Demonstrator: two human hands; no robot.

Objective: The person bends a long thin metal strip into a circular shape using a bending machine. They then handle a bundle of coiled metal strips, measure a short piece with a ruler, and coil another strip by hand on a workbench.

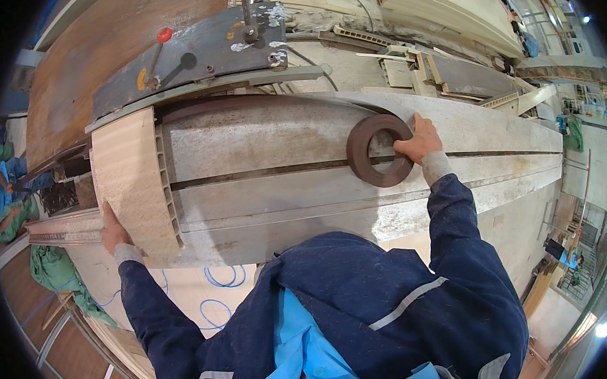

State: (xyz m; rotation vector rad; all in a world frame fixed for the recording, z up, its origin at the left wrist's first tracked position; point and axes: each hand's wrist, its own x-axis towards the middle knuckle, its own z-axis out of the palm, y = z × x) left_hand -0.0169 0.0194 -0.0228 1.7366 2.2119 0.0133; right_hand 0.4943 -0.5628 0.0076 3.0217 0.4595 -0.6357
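Note:
At the left end of the metal machine table (269,198) lies a pale beige hollow-core board (132,180), its ribbed open cells facing right. My left hand (114,233) grips this board at its near left edge; some of the fingers are hidden. My right hand (420,141) is closed on the rim of a dark brown roll of edge banding (362,151), thumb inside the ring. From the roll, a loose brown strip (267,102) runs leftward along the table's far side toward the board's far corner.
Beyond the board, a grey machine plate (201,54) carries two red-knobbed levers (164,35). A big brown panel (83,75) lies at far left. Board offcuts (419,68) are piled behind the table. Blue hose (223,276) coils on the floor; other people (5,181) are at far left.

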